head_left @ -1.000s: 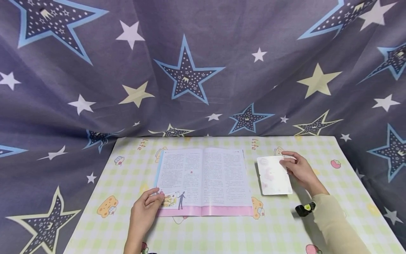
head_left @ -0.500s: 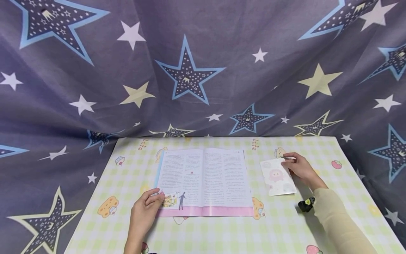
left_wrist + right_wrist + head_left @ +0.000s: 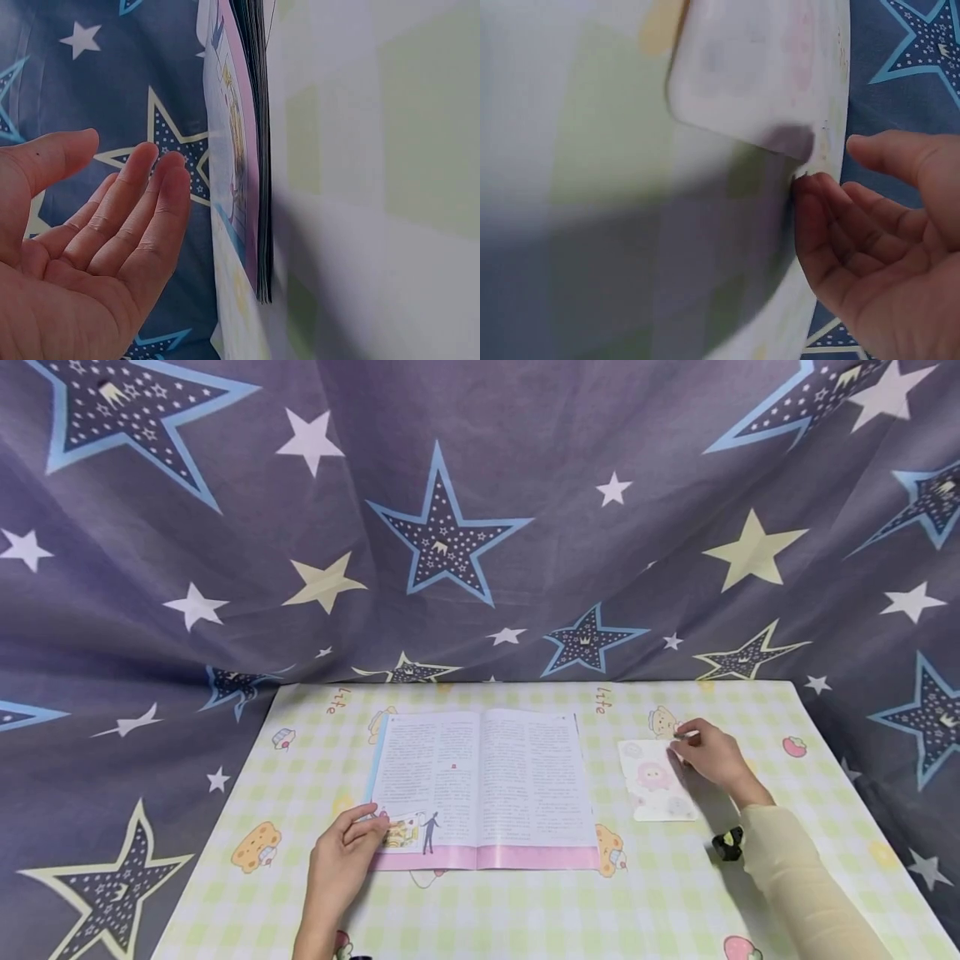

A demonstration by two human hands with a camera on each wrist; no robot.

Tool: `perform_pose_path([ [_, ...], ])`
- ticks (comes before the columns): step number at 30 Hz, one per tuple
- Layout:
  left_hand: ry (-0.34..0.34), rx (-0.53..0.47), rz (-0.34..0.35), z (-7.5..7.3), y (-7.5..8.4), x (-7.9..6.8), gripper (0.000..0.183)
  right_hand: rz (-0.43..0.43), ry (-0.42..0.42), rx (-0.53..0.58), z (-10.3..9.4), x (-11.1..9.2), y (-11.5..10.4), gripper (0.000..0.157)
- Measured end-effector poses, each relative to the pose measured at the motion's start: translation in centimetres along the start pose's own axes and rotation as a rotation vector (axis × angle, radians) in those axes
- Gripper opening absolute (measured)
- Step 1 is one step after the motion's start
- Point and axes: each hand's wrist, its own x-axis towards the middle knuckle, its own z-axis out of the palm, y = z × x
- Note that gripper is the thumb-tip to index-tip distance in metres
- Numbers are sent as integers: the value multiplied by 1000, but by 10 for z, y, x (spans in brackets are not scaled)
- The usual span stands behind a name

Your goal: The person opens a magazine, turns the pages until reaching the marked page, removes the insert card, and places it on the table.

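An open magazine [image 3: 480,793] with columns of print and a pink lower band lies at the table's middle. My left hand [image 3: 341,860] is by its lower left corner; in the left wrist view the fingers are loosely bent, thumb apart, nothing between them. A white card [image 3: 654,781] with a pink cartoon print lies flat to the right of the magazine. At its upper right corner is my right hand [image 3: 716,760]. The right wrist view shows its thumb apart from the bent fingers [image 3: 821,232], with the fingertips close beside the card's corner; whether they touch it is unclear.
A green-and-white checked tablecloth [image 3: 480,918] with cartoon prints covers the table. Behind it hangs a dark curtain [image 3: 585,560] with stars. A small black device [image 3: 727,843] sits at the right wrist.
The white card has come down from a tilted position in my right hand to flat on the table, shifting slightly right. My right hand has drawn slightly off it. My left hand stays put.
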Motion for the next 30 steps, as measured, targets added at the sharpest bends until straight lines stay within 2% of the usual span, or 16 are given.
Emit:
perform_pose_path([
  [4,-10,-17,1,1,2,0,39,-69,107,-43,-4,-12,-12,32],
  [8,-13,-18,2,2,5,0,38,-153,225,18,2,-36,-34,25],
  [10,-11,-20,2,3,5,-1,37,-188,256,70,8,-48,-47,22],
  [14,-11,-28,17,5,6,-2,35,-208,246,238,25,-77,-74,19],
  [17,-10,-29,22,6,6,-5,35,-200,208,375,38,-99,-91,18],
  [21,-1,-25,7,7,7,-10,37,-189,148,506,55,-125,-105,16],
  [26,-2,-56,-8,10,10,-17,34,-201,99,550,63,-139,-108,15],
  [30,-12,-61,13,14,15,-22,32,-239,145,476,66,-136,-107,13],
])
